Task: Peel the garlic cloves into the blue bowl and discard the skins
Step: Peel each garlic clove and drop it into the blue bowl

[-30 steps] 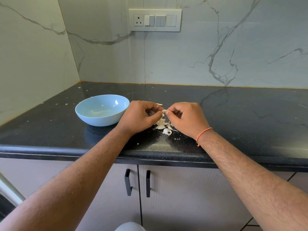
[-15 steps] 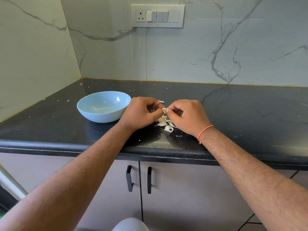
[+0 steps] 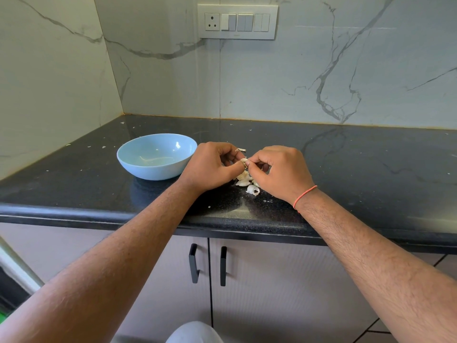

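Overhead, marble-veined wall tiles behind speckled black countertop.

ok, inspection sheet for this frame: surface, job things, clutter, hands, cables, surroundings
Surface: black counter, flecked with skin bits.
Job things: blue bowl left of the hands, no cloves seen in it; clove pinched between both hands.
Clutter: skins heaped under the hands.
Hands: left hand and right hand both pinch the clove.
Cables: nothing seen.
Surroundings: marble wall, switch plate, cabinet doors below.
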A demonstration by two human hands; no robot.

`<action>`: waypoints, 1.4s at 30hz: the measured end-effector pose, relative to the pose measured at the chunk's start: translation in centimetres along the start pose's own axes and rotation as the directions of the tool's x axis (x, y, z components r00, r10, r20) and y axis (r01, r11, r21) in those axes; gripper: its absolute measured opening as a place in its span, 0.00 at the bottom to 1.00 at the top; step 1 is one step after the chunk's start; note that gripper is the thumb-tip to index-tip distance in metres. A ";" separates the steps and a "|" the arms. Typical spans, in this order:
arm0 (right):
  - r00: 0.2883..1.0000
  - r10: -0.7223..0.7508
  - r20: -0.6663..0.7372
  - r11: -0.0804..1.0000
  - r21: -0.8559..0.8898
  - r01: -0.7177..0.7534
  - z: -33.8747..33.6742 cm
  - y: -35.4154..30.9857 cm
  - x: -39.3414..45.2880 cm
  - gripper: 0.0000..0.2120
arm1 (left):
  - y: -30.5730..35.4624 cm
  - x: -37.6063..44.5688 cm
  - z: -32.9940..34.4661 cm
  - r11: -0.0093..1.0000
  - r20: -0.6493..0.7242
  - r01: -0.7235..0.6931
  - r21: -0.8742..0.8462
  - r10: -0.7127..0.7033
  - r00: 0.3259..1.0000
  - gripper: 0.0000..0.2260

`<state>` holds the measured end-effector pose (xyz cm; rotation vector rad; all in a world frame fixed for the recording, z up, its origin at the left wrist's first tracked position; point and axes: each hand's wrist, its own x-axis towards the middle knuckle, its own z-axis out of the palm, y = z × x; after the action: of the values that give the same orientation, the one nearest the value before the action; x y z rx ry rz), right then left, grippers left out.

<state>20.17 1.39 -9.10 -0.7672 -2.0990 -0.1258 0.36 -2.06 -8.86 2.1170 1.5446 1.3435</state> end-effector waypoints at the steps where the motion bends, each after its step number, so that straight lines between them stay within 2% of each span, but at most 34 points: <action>1: 1.000 0.001 -0.002 1.000 0.002 -0.001 0.0 0.0 0.0 0.06 | 0.0 0.0 0.0 1.000 -0.003 0.001 0.000 -0.001 1.000 0.01; 9: 1.000 0.020 -0.004 0.998 0.055 -0.020 -0.2 0.0 -0.1 0.05 | -0.1 0.0 -0.1 1.000 -0.018 -0.006 -0.013 0.005 1.000 0.03; 19: 0.996 0.063 -0.056 0.998 0.035 -0.061 -0.2 0.0 -0.1 0.03 | 0.1 -0.1 -0.1 1.000 -0.025 0.005 -0.017 -0.005 1.000 0.04; 26: 0.998 0.067 -0.015 0.996 0.054 -0.066 -0.2 0.1 -0.2 0.05 | 0.0 0.0 -0.1 1.000 -0.007 -0.005 0.000 0.005 1.000 0.04; 35: 0.992 0.128 0.007 0.977 0.169 -0.127 -0.3 0.2 -0.1 0.04 | 0.0 0.0 -0.2 0.998 0.021 -0.054 -0.026 0.055 0.998 0.04; 42: 0.979 0.186 0.084 0.938 0.282 -0.203 -0.6 0.4 -0.2 0.04 | 0.0 0.0 -0.2 0.998 0.027 -0.059 -0.013 0.059 0.998 0.05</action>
<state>20.89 1.41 -8.97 -0.8002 -2.0202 0.3089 0.25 -2.14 -8.72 2.1801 1.4708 1.3338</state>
